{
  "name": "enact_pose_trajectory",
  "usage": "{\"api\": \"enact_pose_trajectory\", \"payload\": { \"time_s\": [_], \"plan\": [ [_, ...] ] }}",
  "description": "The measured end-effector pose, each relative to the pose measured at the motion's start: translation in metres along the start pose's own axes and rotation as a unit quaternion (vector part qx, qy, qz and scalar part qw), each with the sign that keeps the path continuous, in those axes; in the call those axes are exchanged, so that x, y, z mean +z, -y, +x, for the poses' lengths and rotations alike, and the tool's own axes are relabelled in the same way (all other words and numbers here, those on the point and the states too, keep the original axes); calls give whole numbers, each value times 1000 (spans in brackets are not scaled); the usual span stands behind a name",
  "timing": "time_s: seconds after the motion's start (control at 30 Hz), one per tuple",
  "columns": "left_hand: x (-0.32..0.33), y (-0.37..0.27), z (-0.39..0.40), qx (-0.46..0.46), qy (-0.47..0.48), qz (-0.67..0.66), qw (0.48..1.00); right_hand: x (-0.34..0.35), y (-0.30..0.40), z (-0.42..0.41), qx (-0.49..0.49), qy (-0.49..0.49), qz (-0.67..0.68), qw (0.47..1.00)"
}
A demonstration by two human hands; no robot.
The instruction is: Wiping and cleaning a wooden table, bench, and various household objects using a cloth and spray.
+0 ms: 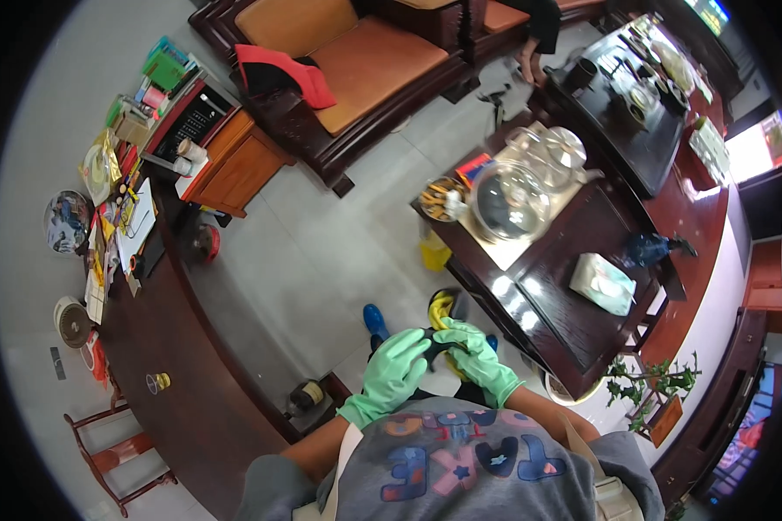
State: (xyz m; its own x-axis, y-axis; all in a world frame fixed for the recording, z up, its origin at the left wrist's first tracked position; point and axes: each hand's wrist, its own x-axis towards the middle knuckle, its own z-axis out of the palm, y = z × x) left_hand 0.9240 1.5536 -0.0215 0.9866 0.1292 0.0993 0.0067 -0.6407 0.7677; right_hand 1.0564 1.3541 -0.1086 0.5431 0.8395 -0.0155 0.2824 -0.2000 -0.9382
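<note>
Both of my hands wear pale green rubber gloves and meet in front of my waist. My right hand [472, 352] is closed around a black and yellow object [441, 309], whose exact kind I cannot make out. Its yellow part shows above and below the glove, and a black part lies between the two hands. My left hand [394, 365] has its fingers extended against the black part; whether it grips is unclear. Below the hands, a blue boot [374, 319] shows on the tiled floor.
Right, a dark wooden tea table [573, 325] bears a glass-lidded pot [511, 200], tissue pack [603, 283] and blue spray bottle [648, 250]. Left, a curved desk [195, 365] holds a small cup [158, 383]. A bottle [305, 397] is near my left arm. Someone's bare feet [530, 62] show beyond.
</note>
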Motion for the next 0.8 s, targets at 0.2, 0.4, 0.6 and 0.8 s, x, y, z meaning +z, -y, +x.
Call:
{"api": "enact_pose_trajectory", "payload": {
  "time_s": [0.2, 0.4, 0.6, 0.8],
  "plan": [
    [-80, 85, -45, -329, -122, -209, 913, 68, 125, 132, 263, 83, 353, 894],
    [-147, 152, -47, -366, -118, -616, 687, 147, 137, 206, 335, 180, 447, 810],
    [-166, 171, -45, -415, -183, -648, 612, 182, 166, 251, 260, 294, 162, 905],
    [-170, 207, -37, -424, -254, -668, 557, 172, 159, 289, 368, 299, 240, 847]
  ]
}}
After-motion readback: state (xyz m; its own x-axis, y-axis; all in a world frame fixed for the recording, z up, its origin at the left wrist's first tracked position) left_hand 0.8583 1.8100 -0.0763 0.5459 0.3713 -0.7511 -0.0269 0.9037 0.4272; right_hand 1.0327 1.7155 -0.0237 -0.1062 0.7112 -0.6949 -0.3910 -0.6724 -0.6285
